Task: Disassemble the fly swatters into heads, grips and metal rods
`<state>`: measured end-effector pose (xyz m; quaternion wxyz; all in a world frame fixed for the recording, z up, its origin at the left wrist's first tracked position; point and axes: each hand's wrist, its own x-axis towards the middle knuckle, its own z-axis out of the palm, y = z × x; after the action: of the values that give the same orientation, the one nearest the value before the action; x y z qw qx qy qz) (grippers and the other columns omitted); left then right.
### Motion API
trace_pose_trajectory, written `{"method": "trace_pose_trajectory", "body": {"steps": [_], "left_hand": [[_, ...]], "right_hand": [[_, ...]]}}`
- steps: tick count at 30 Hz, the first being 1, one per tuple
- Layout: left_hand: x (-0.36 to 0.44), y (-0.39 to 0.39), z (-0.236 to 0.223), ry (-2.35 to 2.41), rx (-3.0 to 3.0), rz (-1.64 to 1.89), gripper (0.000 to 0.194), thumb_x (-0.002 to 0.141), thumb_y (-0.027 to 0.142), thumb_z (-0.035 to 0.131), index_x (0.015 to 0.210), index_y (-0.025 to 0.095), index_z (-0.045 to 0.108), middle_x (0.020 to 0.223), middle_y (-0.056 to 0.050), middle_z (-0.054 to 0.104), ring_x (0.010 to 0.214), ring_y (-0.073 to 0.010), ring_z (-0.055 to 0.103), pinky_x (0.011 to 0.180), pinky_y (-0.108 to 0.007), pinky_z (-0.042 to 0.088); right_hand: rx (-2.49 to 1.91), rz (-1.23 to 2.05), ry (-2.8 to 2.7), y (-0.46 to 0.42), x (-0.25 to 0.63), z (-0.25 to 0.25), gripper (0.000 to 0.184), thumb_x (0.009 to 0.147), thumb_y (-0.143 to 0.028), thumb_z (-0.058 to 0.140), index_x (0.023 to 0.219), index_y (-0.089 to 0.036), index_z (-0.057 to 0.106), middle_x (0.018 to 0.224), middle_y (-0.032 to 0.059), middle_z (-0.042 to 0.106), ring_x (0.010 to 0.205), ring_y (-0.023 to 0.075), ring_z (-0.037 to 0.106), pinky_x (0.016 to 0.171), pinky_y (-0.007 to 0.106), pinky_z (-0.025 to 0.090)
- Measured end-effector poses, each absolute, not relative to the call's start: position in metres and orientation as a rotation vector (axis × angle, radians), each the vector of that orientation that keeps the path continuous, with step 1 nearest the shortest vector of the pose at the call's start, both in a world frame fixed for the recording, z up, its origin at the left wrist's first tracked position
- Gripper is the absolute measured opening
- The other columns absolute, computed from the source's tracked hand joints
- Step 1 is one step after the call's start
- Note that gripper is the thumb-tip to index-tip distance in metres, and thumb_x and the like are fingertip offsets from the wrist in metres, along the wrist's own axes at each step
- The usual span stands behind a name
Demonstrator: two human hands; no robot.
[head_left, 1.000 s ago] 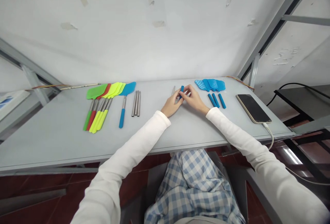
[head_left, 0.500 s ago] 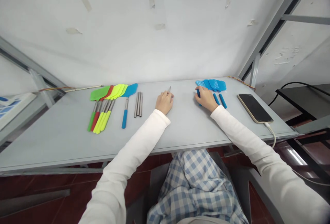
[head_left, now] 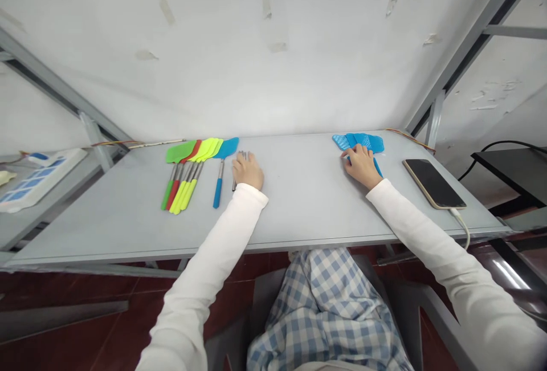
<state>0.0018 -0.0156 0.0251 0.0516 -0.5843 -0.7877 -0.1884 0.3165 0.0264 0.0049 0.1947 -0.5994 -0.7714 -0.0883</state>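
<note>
Head view now: left hand (head_left: 248, 174) over the metal rods (head_left: 234, 185), right hand (head_left: 361, 167) over blue tubes (head_left: 378, 167), both toward the back edge of the bench (head_left: 299, 206). Fingers half-bent, slightly spread; any grip underneath, I can't tell. Parts sit sorted, seemingly for easy reach! Wide room between hands, right to the front edge.

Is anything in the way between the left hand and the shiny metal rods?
Nothing visible is. The left hand is right over the metal rods, hiding most of them; the blue spatula lies just beside them, not in between.
</note>
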Motion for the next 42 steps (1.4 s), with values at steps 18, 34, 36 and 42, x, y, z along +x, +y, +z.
{"method": "trace_pose_trajectory", "body": {"steps": [18, 34, 36, 42], "left_hand": [[-0.049, -0.021, 0.02, -2.573, -1.546, -0.636, 0.049, 0.087, 0.033, 0.04, 0.124, 0.004, 0.051, 0.125, -0.028, 0.054, 0.12, -0.0407, 0.047, 0.097, -0.052, 0.036], [-0.086, -0.021, 0.057, -2.778, -1.57, -1.05, 0.012, 0.072, 0.023, 0.061, 0.081, 0.016, 0.062, 0.059, 0.0, 0.06, 0.067, -0.018, 0.064, 0.074, -0.028, 0.048], [-0.059, -0.028, 0.062, -2.676, -1.593, -1.387, 0.017, 0.072, 0.024, 0.061, 0.088, 0.016, 0.061, 0.069, 0.001, 0.06, 0.054, -0.0117, 0.058, 0.065, -0.026, 0.047], [0.063, -0.049, 0.046, -2.084, -2.353, -2.339, 0.029, 0.076, 0.027, 0.066, 0.103, 0.02, 0.056, 0.094, 0.001, 0.055, 0.053, -0.0022, 0.052, 0.053, -0.019, 0.043]], "right_hand": [[-1.62, -0.247, -2.063, 0.025, 0.318, 0.005, 0.031, 0.084, -0.02, 0.039, 0.104, -0.014, 0.063, 0.11, 0.019, 0.05, 0.098, 0.0311, 0.042, 0.082, 0.044, 0.033], [-1.51, -0.109, -2.097, 0.017, 0.305, 0.013, 0.029, 0.09, -0.026, 0.037, 0.098, -0.016, 0.064, 0.107, 0.0162, 0.051, 0.101, 0.0303, 0.045, 0.086, 0.045, 0.033], [-1.421, 0.007, -2.085, 0.013, 0.302, 0.015, 0.03, 0.093, -0.033, 0.037, 0.102, -0.018, 0.062, 0.107, 0.0148, 0.051, 0.103, 0.0291, 0.046, 0.09, 0.046, 0.035], [-0.954, 0.863, -1.706, -0.004, 0.26, 0.026, 0.053, 0.093, -0.064, 0.024, 0.122, -0.026, 0.047, 0.102, 0.0055, 0.054, 0.077, 0.0145, 0.053, 0.071, 0.03, 0.046]]}}
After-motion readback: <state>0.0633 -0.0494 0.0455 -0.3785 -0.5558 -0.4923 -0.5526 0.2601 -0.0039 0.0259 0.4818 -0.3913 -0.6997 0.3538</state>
